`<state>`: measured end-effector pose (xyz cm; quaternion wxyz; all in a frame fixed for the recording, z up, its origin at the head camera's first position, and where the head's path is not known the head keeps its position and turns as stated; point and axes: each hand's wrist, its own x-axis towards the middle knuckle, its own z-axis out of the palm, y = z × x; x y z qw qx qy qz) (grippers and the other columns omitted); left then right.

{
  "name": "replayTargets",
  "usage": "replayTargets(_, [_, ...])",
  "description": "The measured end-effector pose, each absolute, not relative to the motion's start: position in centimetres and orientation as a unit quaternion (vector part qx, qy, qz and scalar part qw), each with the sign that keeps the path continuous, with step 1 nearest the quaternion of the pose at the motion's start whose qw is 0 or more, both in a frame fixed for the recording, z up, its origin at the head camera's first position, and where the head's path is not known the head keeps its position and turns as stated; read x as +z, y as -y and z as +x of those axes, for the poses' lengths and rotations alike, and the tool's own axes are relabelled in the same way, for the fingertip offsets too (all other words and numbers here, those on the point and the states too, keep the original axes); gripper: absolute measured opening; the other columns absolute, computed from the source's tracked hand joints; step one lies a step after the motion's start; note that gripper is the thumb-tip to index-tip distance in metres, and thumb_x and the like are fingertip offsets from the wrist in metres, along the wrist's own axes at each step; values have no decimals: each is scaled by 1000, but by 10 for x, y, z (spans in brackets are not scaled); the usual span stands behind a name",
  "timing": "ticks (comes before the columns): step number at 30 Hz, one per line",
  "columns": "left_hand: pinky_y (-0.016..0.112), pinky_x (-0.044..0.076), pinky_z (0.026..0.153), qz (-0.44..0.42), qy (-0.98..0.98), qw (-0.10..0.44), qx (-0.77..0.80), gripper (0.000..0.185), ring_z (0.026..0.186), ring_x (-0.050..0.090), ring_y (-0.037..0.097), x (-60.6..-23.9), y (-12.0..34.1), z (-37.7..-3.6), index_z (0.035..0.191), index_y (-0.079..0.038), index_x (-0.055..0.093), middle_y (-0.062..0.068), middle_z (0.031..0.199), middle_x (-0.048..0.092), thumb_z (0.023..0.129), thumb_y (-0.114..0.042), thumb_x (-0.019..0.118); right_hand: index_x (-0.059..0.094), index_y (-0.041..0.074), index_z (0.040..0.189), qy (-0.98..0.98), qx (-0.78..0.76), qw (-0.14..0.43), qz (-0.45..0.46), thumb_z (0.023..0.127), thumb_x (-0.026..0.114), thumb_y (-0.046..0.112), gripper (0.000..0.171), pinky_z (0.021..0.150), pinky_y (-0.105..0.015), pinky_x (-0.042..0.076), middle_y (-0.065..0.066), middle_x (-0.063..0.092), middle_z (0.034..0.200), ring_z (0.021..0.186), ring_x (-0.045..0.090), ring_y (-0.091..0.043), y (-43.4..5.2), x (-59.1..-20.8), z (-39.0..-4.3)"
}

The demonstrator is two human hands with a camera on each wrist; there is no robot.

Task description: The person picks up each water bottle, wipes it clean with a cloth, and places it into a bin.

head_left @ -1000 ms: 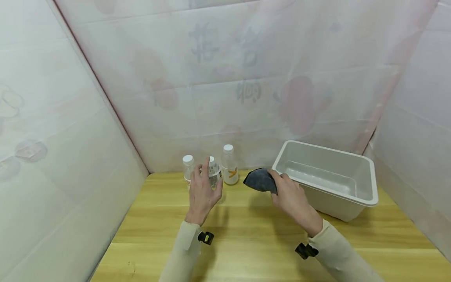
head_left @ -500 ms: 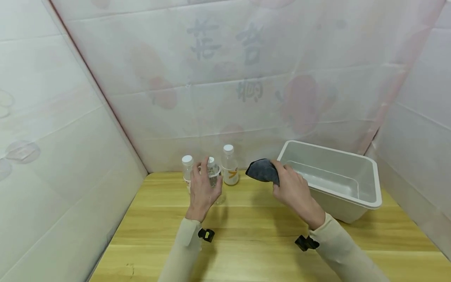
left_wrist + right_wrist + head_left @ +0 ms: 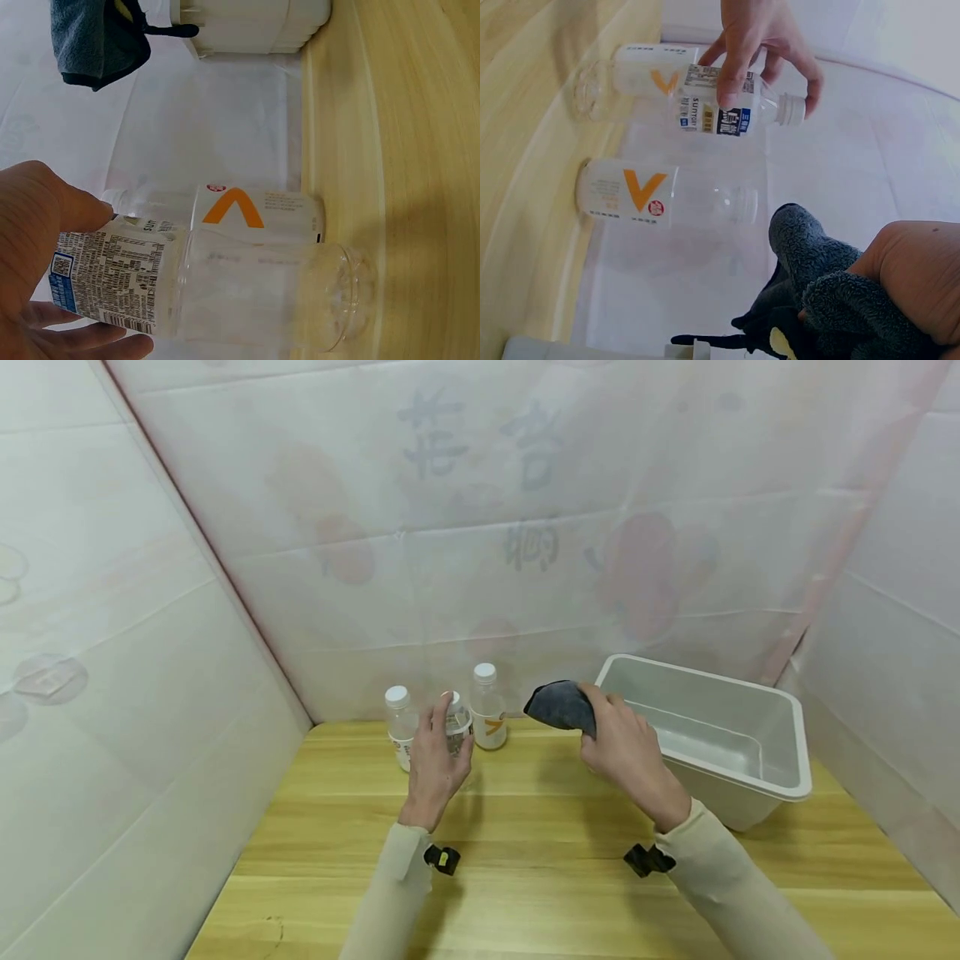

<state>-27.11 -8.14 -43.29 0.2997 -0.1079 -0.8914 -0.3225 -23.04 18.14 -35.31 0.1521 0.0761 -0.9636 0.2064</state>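
Observation:
My left hand (image 3: 437, 768) grips a clear plastic bottle (image 3: 240, 292) around its printed label, thumb on one side and fingers on the other. The bottle is upright, its base at or close to the tabletop; whether it touches is unclear. In the right wrist view its white cap (image 3: 791, 110) shows beyond the fingers. My right hand (image 3: 630, 752) holds a bunched dark grey-blue cloth (image 3: 561, 706) in the air, left of a bin. Between the hands, farther back, stands a bottle with an orange V (image 3: 491, 728). Another white-capped bottle (image 3: 402, 731) stands left of my left hand.
An open pale grey plastic bin (image 3: 720, 781) sits on the right of the wooden table (image 3: 525, 893). White printed sheeting (image 3: 420, 602) rises behind the table and along both sides. The bottles stand close to the back sheet.
My right hand has lifted the cloth a little higher and slightly to the right. The left hand stays at its bottle, almost still. The head view has shifted slightly.

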Motion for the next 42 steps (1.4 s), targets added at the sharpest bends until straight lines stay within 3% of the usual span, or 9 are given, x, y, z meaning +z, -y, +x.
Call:
replayTargets(23, [46,59,84,-127,885,323,-309,71,106,67,33,-441,81,-259,149,-17,43,17,129,59,88,-19,78,45,8,151,955,216,184,86,89,58,4,64,71,-62,56,-32,61,125,99,66,-51,-173,-344,-237])
replayTargets(42, [46,59,85,-163,877,322,-318,75,109,65,32,-443,69,-244,151,-19,41,17,131,60,86,-20,80,45,9,151,957,200,190,94,88,58,4,65,57,-52,52,-32,60,127,86,66,-51,-165,-339,-244])
